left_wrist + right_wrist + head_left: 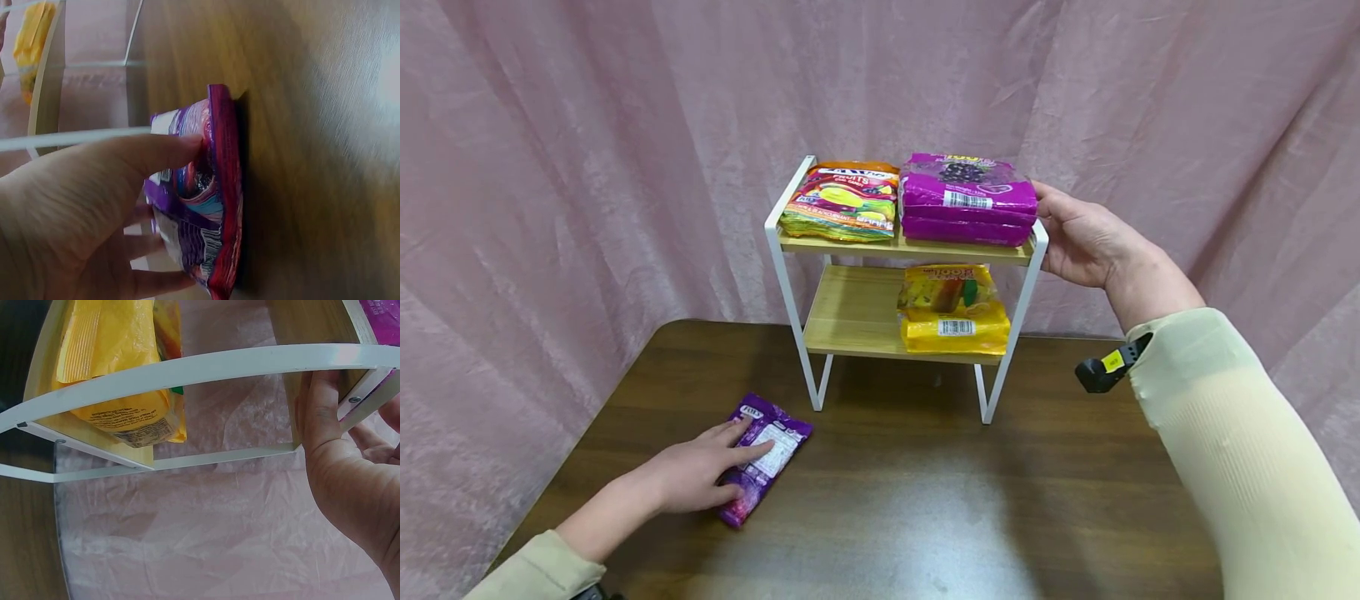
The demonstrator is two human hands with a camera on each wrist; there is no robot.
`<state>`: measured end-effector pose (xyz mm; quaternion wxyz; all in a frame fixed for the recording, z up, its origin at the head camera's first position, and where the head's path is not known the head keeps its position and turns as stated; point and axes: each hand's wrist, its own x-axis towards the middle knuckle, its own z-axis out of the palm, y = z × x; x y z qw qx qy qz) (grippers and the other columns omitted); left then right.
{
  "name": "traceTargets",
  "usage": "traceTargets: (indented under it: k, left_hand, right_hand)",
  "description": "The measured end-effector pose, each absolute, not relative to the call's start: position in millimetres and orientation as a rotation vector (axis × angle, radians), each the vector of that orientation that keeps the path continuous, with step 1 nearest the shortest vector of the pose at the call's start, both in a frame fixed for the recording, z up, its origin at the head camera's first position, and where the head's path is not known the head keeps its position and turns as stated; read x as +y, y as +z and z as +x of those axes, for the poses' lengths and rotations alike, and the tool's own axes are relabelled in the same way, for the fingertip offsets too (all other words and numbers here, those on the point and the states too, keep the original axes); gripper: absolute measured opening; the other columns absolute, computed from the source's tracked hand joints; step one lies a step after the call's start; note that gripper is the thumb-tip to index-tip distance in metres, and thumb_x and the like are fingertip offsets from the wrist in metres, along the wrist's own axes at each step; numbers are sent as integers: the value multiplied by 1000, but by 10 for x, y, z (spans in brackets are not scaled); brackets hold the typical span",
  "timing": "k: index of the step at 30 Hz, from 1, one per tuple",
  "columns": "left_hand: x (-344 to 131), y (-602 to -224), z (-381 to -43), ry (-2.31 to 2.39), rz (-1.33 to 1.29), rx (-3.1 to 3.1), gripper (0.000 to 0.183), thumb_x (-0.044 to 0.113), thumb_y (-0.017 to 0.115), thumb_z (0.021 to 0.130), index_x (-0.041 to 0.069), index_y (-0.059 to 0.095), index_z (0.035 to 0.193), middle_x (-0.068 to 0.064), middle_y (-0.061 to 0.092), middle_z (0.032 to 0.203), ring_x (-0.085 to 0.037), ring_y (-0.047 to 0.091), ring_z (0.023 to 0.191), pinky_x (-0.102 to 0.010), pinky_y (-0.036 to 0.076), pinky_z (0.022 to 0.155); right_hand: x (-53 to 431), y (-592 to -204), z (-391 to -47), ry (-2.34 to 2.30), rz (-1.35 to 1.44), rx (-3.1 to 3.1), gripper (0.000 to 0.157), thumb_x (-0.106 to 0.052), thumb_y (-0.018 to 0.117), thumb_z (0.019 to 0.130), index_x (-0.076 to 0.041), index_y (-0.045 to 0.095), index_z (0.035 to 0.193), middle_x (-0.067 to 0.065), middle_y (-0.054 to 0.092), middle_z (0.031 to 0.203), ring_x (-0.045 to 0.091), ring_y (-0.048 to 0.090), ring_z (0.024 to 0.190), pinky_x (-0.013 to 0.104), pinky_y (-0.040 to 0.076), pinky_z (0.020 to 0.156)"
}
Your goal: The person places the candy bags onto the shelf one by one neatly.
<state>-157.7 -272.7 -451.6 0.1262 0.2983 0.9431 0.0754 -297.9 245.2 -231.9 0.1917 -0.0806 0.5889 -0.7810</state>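
A purple candy packet (751, 467) lies on the table left of a two-tier shelf rack (850, 312). My left hand (703, 468) rests over the packet with fingers spread. In the left wrist view, the thumb (178, 153) presses near the packet's red-edged end and the other fingers touch its far side. At the rack's upper right end, my right hand (1090, 237) grips the shelf edge beside a large purple pack (970, 208). In the right wrist view, one digit (322, 412) reaches under the upper board, with other fingers on its upper side.
A colourful fruit-candy bag (842, 204) sits on the top tier, left of the large purple pack. A yellow bag (955, 312) stands on the lower tier's right side. The brown table (895, 500) meets a pink curtain (700, 167) behind the rack.
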Motion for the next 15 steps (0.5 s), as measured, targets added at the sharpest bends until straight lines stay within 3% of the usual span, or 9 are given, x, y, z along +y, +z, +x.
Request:
traceTargets:
  k: [8, 15]
  left_hand:
    - [-2472, -4559, -1414, 155, 856, 2865, 65, 42, 80, 89, 19, 59, 147, -37, 46, 144, -58, 50, 125, -64, 52, 91]
    - [-2214, -4566, -1296, 156, 774, 2889, 68, 44, 80, 88, 19, 59, 147, -37, 49, 140, -57, 52, 122, -65, 53, 86]
  right_hand:
    - [2456, -2322, -2972, -2203, -225, 1646, 61, -14, 51, 108, -33, 28, 162, 13, 52, 144, 25, 70, 104, 40, 59, 87]
    - [2455, -2317, -2960, -2204, -223, 1640, 61, -14, 52, 108, -34, 30, 162, 12, 59, 137, 25, 71, 102, 38, 59, 86]
